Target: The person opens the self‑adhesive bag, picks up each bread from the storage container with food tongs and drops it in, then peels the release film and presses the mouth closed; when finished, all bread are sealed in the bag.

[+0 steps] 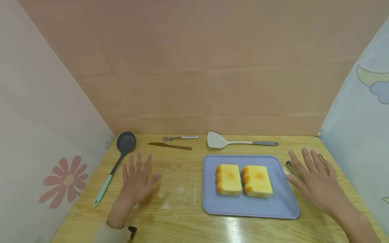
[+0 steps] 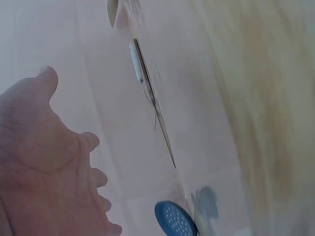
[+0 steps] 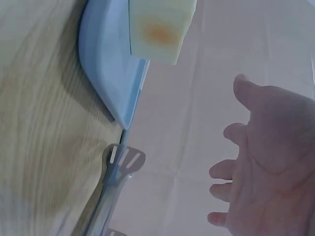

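Observation:
My left hand point(image 1: 135, 184) is held with its fingers spread, beside a skimmer point(image 1: 126, 143) with a dark perforated head and mint handle. In the left wrist view its palm point(image 2: 44, 162) shows, holding nothing. On the right, my other hand point(image 1: 319, 182) has its fingers spread, just beyond the right side of a blue tray point(image 1: 285, 206). Two thick yellow bread slices point(image 1: 229, 182) with browned edges lie side by side on the tray. A slotted metal utensil point(image 1: 292, 167) lies partly hidden behind the right hand; the right wrist view shows its slotted end point(image 3: 128, 158).
Along the back lie a fork point(image 1: 189, 137) with a white handle, a brownish table knife point(image 1: 170, 146) and a cream spatula point(image 1: 216, 140) with a grey handle. A clear sheet point(image 1: 176, 195) lies left of the tray. Walls point(image 1: 188, 67) enclose the wooden table's back and sides.

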Action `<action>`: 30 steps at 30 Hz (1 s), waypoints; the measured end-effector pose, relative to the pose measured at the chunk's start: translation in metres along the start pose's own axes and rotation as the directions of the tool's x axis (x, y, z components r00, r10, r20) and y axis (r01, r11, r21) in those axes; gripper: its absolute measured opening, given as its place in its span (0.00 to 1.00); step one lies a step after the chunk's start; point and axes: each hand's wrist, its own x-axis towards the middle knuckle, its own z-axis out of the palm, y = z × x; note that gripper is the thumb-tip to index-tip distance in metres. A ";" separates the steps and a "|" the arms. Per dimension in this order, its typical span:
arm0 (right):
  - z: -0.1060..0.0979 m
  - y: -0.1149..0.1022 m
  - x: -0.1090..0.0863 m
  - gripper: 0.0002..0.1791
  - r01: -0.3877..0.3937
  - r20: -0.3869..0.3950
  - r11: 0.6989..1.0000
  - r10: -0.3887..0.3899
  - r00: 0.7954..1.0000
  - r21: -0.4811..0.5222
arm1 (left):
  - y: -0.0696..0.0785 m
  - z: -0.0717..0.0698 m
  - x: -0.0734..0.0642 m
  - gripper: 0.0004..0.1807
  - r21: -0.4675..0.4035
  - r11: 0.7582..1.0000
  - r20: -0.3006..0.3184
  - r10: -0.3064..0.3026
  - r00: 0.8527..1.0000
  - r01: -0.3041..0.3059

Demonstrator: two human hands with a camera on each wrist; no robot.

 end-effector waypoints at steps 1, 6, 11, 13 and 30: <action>0.000 -0.002 0.000 0.45 0.011 -0.007 1.000 -0.011 1.000 0.003 | 0.003 0.001 0.000 0.47 -0.013 1.000 -0.003 0.005 1.000 -0.005; -0.003 -0.018 0.002 0.46 0.065 -0.065 0.998 -0.064 0.996 0.009 | 0.014 0.012 -0.001 0.43 -0.053 0.998 -0.006 0.027 1.000 -0.028; -0.005 -0.036 0.007 0.43 0.113 -0.128 0.993 -0.109 0.986 0.022 | 0.023 0.027 0.000 0.42 -0.089 0.993 -0.028 0.076 0.997 -0.078; -0.004 -0.044 0.009 0.42 0.137 -0.155 0.990 -0.130 0.979 0.036 | 0.026 0.031 0.001 0.42 -0.114 0.990 -0.030 0.085 0.996 -0.088; 0.009 -0.100 0.016 0.38 0.218 -0.296 0.958 -0.156 0.942 0.188 | 0.050 0.049 0.005 0.24 -0.294 0.949 -0.070 0.095 0.993 -0.111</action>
